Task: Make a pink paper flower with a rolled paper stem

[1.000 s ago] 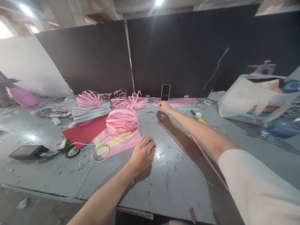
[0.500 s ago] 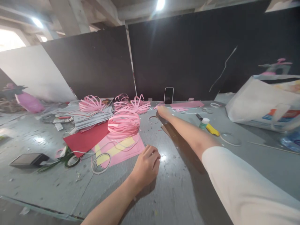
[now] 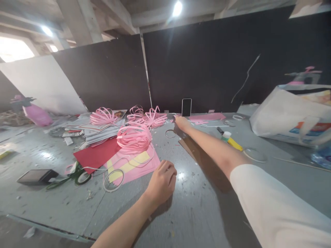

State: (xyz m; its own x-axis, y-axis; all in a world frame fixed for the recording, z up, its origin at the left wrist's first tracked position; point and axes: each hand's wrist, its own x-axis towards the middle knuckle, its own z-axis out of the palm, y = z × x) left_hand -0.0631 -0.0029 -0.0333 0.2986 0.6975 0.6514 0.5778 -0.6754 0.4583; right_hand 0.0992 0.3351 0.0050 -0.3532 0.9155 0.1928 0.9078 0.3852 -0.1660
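My left hand [image 3: 162, 181] rests on the grey table with its fingers curled in and nothing visible in them. Beside it lie sheets of pink paper [image 3: 144, 172] with a yellow strip [image 3: 137, 162] on top. On those sheets sits a round bundle of looped pink paper strips [image 3: 134, 137]. My right arm stretches far across the table. At its end my right hand [image 3: 182, 123] is closed, its fingertips mostly hidden, and a bit of pink paper [image 3: 175, 116] shows at them. A phone [image 3: 186, 107] stands upright against the black panel just behind that hand.
More pink loop bundles [image 3: 155, 117] and stacked papers [image 3: 103, 132] stand back left. Red paper [image 3: 97, 155], scissors [image 3: 79, 174] and a dark box [image 3: 37, 176] lie left. A glue stick [image 3: 226, 135], yellow cutter [image 3: 234, 144] and white bag [image 3: 281, 117] are right.
The view has shifted slightly, so the things on the left appear a little further right. The loop bundle on the pink sheets looks lower and more flattened. Both hands keep nearly the same places.
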